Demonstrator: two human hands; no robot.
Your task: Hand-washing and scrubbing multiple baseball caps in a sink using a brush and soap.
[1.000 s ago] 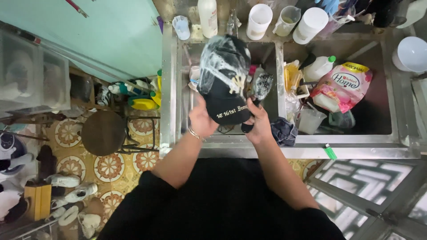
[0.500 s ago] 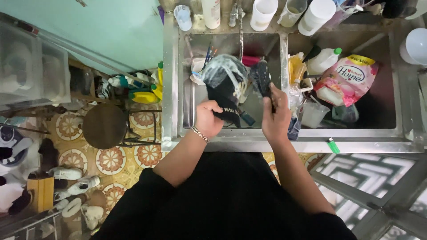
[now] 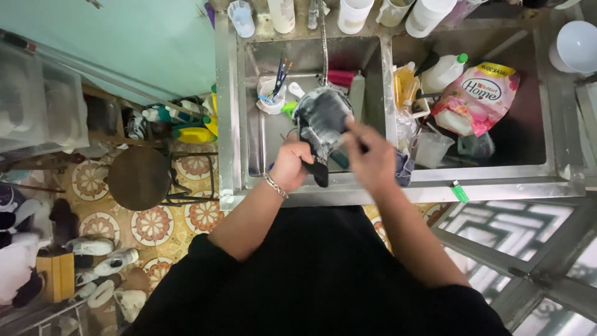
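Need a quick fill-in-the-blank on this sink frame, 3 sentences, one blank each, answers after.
1. The left hand grips a soapy black ____ over the left sink basin.
2. The left wrist wears a metal ____.
3. The pink pouch lies in the ____ basin.

Missing words: cap; bracelet; right

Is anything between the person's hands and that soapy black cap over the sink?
Nothing visible. The left hand grips the black cap from below, and the right hand is on its side, blurred, over the left sink basin.
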